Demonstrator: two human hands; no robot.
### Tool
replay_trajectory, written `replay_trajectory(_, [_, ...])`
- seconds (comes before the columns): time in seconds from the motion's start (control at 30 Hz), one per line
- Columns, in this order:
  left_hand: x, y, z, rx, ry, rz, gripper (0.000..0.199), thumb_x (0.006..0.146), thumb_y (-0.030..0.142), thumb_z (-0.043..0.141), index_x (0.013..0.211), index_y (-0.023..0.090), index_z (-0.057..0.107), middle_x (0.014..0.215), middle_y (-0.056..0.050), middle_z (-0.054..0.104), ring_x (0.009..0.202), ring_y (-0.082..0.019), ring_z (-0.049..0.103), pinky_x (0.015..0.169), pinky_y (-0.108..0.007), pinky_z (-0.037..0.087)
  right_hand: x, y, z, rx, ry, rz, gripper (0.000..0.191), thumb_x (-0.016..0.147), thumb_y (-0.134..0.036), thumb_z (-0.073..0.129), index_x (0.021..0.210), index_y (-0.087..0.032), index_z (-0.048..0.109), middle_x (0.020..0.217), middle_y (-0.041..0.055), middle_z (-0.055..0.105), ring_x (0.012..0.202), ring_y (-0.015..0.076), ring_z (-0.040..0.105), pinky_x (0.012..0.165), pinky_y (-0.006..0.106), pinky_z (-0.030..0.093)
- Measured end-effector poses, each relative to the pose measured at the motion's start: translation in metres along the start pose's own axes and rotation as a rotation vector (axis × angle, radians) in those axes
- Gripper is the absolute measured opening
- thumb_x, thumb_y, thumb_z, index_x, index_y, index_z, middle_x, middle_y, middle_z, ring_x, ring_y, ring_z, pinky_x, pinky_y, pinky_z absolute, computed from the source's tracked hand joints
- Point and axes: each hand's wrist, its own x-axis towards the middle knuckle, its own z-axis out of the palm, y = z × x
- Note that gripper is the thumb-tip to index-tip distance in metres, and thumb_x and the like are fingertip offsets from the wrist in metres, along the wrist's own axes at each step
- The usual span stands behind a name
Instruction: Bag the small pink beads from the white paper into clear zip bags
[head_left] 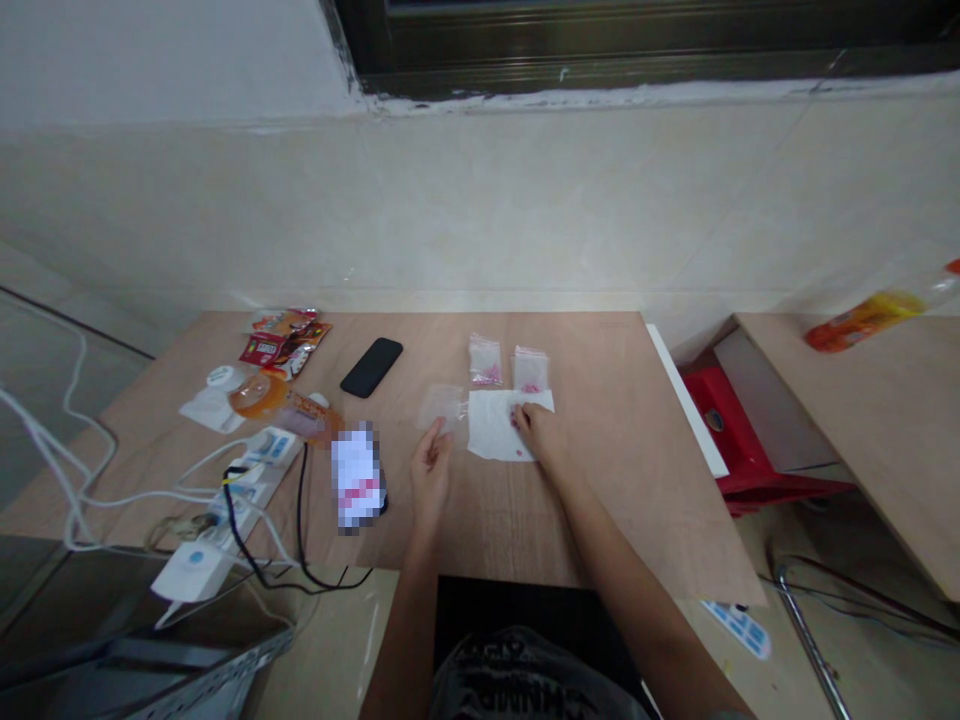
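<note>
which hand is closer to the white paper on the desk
Right. The right hand lies on the white paper, at its right side. The left hand is apart from it, off to the paper's left.

On my feed, the wood-grain tabletop (622,450) reads tan, with a black phone (371,367) on it. The white paper sheet (495,425) carries pink specks (514,420), and the 2 clear plastic bags (485,360) show pink beads (487,376) — a red stool (731,430) sits beyond.

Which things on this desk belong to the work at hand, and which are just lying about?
In use: left hand at a clear plastic bag; right hand on a white paper sheet with pink pieces; two small plastic bags.

Lying about: black smartphone; snack packets; power strip.
</note>
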Motion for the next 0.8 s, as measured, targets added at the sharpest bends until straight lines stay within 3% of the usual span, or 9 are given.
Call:
replay_trajectory(0.13, [-0.001, -0.016, 0.0, 0.045, -0.089, -0.106, 0.048, 0.067, 0.033, 0.077, 0.112, 0.017, 0.067, 0.091, -0.005, 0.071, 0.081, -0.019, 0.067, 0.072, -0.029, 0.051, 0.0, -0.002, -0.003, -0.099, 0.0, -0.019, 0.042, 0.1, -0.039, 0.033, 0.088, -0.018, 0.067, 0.091, 0.0102, 0.07, 0.075, 0.0175, 0.061, 0.065, 0.027, 0.036])
replay_trajectory(0.23, [-0.005, -0.021, -0.001, 0.106, -0.13, -0.1, 0.045, 0.068, 0.027, 0.076, 0.111, 0.018, 0.066, 0.095, -0.006, 0.071, 0.083, -0.018, 0.067, 0.077, -0.03, 0.051, 0.0, -0.003, -0.004, -0.14, 0.0, -0.029, 0.042, 0.101, -0.038, 0.032, 0.088, -0.018, 0.067, 0.093, 0.0101, 0.07, 0.074, 0.0172, 0.061, 0.063, 0.027, 0.035])
replay_trajectory(0.37, [-0.009, -0.02, -0.004, 0.274, -0.197, -0.007, 0.044, 0.073, 0.028, 0.07, 0.116, 0.018, 0.065, 0.08, -0.003, 0.069, 0.069, -0.018, 0.062, 0.069, -0.03, 0.048, 0.0, -0.006, -0.005, -0.175, -0.011, -0.027, 0.04, 0.101, -0.037, 0.033, 0.091, -0.017, 0.066, 0.096, 0.0096, 0.069, 0.075, 0.0167, 0.062, 0.062, 0.027, 0.034])
replay_trajectory(0.47, [-0.008, -0.022, -0.005, 0.358, -0.181, 0.074, 0.036, 0.073, 0.026, 0.068, 0.109, 0.02, 0.068, 0.073, -0.001, 0.066, 0.062, -0.017, 0.057, 0.066, -0.029, 0.045, -0.001, -0.008, -0.006, -0.19, -0.012, -0.011, 0.038, 0.101, -0.037, 0.034, 0.094, -0.017, 0.066, 0.098, 0.0098, 0.068, 0.076, 0.0168, 0.062, 0.061, 0.027, 0.033])
replay_trajectory(0.6, [-0.006, -0.027, -0.006, 0.475, -0.187, 0.199, 0.023, 0.074, 0.025, 0.067, 0.096, 0.021, 0.072, 0.083, -0.005, 0.069, 0.072, -0.02, 0.06, 0.079, -0.033, 0.047, -0.003, -0.01, -0.008, -0.191, -0.002, 0.005, 0.038, 0.101, -0.038, 0.033, 0.099, -0.018, 0.064, 0.102, 0.0103, 0.066, 0.078, 0.0165, 0.062, 0.062, 0.026, 0.034])
replay_trajectory(0.8, [-0.007, -0.037, -0.011, 0.781, -0.169, 0.361, 0.021, 0.083, 0.025, 0.058, 0.099, 0.018, 0.07, 0.089, -0.008, 0.068, 0.087, -0.024, 0.061, 0.088, -0.04, 0.046, -0.005, -0.014, -0.012, -0.203, 0.025, -0.002, 0.034, 0.102, -0.038, 0.034, 0.101, -0.019, 0.062, 0.106, 0.0095, 0.064, 0.085, 0.0169, 0.061, 0.063, 0.025, 0.035])
